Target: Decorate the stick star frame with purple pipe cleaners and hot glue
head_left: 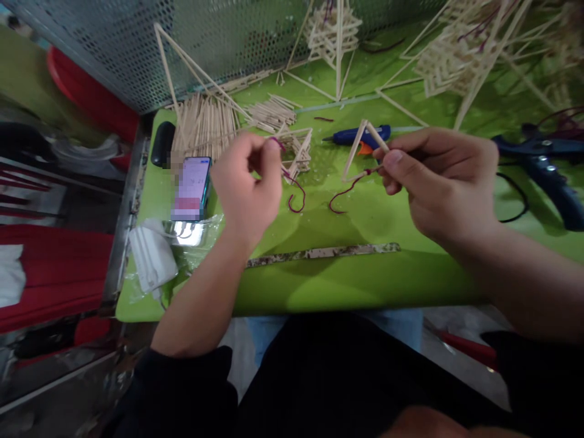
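Right hand [449, 173]: fingertip pinch on small pale wooden-stick triangle [376, 137], its dark-purple thread [354, 184] hanging left of the pinch. Blue-and-orange glue gun [342, 135] just beyond. Left hand [249, 188]: thumb near forefinger beside second purple thread [280, 145]; can't tell if gripped.

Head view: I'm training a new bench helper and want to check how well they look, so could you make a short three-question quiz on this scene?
1. Which hand holds the small stick frame?
2. True or false: the phone lies to the left of the blue glue gun in the picture.
3. What colour is the glue gun's trigger? (a) white (b) orange (c) black

Key:
1. The right hand.
2. True.
3. b
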